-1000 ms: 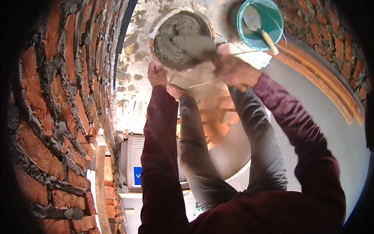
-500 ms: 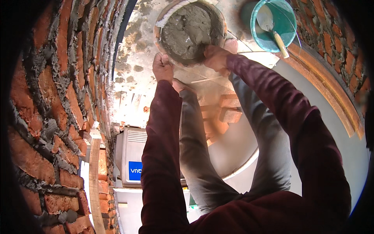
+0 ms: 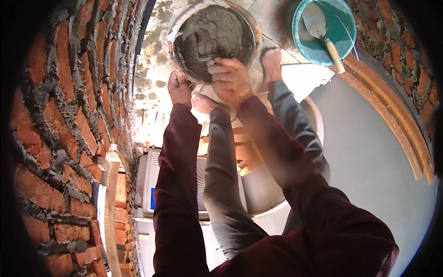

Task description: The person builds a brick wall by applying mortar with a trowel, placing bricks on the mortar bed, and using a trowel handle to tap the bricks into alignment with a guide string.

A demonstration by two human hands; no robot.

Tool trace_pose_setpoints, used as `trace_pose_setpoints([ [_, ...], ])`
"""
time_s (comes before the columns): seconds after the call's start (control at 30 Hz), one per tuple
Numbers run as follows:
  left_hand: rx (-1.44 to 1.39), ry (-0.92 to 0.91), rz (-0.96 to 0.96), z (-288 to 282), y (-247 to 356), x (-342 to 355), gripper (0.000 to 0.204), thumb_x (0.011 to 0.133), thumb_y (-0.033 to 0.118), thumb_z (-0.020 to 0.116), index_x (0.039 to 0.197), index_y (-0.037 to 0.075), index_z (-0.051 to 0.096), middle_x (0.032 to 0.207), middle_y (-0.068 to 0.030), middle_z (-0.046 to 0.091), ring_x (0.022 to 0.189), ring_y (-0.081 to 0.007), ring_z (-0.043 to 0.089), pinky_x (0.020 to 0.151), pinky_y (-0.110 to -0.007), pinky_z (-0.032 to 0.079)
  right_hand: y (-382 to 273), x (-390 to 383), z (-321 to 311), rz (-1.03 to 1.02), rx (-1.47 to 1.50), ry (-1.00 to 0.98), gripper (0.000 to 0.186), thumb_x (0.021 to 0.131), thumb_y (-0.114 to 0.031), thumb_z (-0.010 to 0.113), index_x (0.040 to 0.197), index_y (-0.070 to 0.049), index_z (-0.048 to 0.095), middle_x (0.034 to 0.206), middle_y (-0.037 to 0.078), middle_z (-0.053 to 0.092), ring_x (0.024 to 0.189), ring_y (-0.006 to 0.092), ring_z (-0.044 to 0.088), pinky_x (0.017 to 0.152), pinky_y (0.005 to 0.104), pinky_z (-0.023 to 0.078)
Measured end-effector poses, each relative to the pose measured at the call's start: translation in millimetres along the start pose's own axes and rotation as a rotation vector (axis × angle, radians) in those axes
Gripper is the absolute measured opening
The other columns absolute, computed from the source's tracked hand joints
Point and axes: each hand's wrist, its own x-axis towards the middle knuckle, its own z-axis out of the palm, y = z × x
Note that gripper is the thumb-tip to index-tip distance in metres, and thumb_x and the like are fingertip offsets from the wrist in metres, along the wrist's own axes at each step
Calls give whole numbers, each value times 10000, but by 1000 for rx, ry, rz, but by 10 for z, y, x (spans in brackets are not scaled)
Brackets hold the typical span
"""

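A round tub (image 3: 256,34) of wet grey mortar (image 3: 226,27) stands on the floor at the top middle. My left hand (image 3: 180,88) is closed on its near-left rim, fingers curled over the edge. My right hand (image 3: 230,79) is at the near rim with its fingers bent together over the mortar. A blurred, mortar-coloured shape lies just beyond those fingertips; whatever they grip is not clear. To the right, a trowel (image 3: 315,23) with a wooden handle leans inside a green bucket (image 3: 300,44), apart from both hands.
Brick walls rise on the left (image 3: 64,134) and right (image 3: 392,51). Curved wooden strips (image 3: 387,115) run along the right wall. Loose bricks (image 3: 247,152) and a pale boxed unit with a grille (image 3: 201,180) are below, near my legs. My bare feet (image 3: 272,62) flank the tub.
My right hand has moved left from the tub's right side to its near rim, over the mortar. The tub sits farther left relative to the bucket. My left hand stays at the rim.
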Motion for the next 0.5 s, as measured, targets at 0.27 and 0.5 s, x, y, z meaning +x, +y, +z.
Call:
trace_pose_setpoints([
  [0.27,-14,2,69,-93,-258,84,231,1010,268,516,838,121,470,728,31,486,656,-81,480,625,-306,539,367,-966,1235,137,-1325,903,312,958,-269,516,1093,2,591,786,44,547,652,143,554,582,335,468],
  [0.5,-240,-139,107,-245,-802,97,289,1001,317,544,829,122,419,749,39,465,642,-72,455,619,-313,523,185,-868,1427,28,-3405,412,511,837,-123,572,1230,163,413,949,237,622,765,335,656,611,438,520],
])
